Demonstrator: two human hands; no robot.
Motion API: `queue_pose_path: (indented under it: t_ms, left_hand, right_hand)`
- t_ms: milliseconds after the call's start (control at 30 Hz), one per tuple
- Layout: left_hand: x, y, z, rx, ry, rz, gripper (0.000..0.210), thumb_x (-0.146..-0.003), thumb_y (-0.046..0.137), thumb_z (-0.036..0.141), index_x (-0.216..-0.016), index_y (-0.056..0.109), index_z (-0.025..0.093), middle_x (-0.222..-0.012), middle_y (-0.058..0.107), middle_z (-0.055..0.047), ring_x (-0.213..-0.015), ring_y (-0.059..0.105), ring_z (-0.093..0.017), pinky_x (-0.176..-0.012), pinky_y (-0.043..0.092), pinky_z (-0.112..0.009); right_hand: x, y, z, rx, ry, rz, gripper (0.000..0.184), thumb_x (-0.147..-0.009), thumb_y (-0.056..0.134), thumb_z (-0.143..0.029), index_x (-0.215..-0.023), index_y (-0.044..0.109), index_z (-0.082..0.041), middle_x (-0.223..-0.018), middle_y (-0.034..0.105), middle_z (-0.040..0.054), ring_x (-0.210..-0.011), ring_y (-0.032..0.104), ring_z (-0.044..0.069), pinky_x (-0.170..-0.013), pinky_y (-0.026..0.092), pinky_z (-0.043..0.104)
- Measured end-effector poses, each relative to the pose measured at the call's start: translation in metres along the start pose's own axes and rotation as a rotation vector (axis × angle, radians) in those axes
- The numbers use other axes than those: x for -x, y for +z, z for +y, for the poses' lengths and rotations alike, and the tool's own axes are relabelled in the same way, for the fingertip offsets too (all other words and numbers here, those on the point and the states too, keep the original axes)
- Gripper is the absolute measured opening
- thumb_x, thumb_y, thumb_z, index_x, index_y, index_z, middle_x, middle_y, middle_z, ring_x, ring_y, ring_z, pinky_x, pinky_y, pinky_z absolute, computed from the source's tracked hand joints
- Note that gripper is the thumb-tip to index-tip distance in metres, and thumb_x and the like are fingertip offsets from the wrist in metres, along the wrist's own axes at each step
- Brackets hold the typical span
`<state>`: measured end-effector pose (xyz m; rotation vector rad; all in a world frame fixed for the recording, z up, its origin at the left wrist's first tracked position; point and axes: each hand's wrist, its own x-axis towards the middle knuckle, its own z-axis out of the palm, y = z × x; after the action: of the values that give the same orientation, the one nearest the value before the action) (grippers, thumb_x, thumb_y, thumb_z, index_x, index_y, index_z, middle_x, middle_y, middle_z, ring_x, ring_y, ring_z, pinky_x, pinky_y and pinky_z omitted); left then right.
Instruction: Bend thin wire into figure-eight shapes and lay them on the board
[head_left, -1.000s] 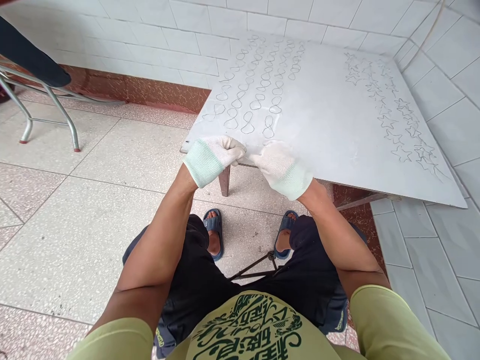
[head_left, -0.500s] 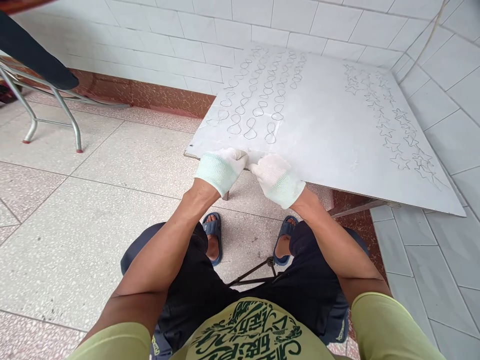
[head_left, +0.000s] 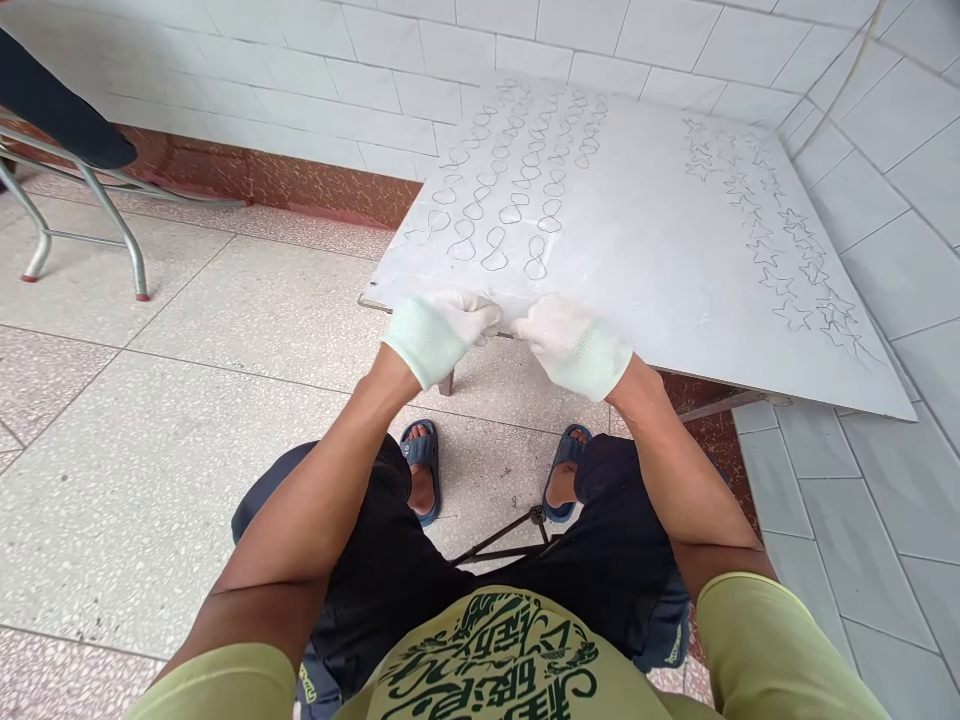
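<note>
My left hand, in a white knitted glove with a pale green cuff, is at the front edge of a white board. Its fingers are closed in a pinch. Close beside it, my right hand wears a matching glove, and its fingers are pinched too. Whatever the fingertips hold is too small to make out. Just beyond the hands, thin dark figure-eight shapes lie in rows on the board. Thin star shapes lie in rows along its right side. Whether they are wire or thread I cannot tell.
White tiled wall borders the board at the back and right. A metal-legged stool stands at the left, with a dark-clothed limb over it. Below the board are my sandalled feet and a thin black metal frame.
My hands have drawn slightly apart at the board's edge, the right one moving rightward. The whole view has shifted a little. The rows of shapes look the same.
</note>
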<state>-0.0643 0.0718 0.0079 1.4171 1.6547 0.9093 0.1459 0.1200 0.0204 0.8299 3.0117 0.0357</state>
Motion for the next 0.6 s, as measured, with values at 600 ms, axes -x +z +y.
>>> queue_pose_path:
  t_ms: [600]
  left_hand:
    - [-0.007, -0.035, -0.021, -0.097, 0.131, -0.190, 0.027, -0.091, 0.074, 0.045, -0.076, 0.081, 0.024, -0.078, 0.083, -0.007, -0.072, 0.076, -0.024, -0.069, 0.057, -0.034]
  right_hand:
    - [-0.013, 0.015, -0.015, 0.012, 0.049, 0.182, 0.039, -0.115, 0.055, -0.030, -0.089, 0.083, -0.025, -0.091, 0.082, 0.0211, -0.096, 0.074, 0.039, -0.087, 0.050, 0.052]
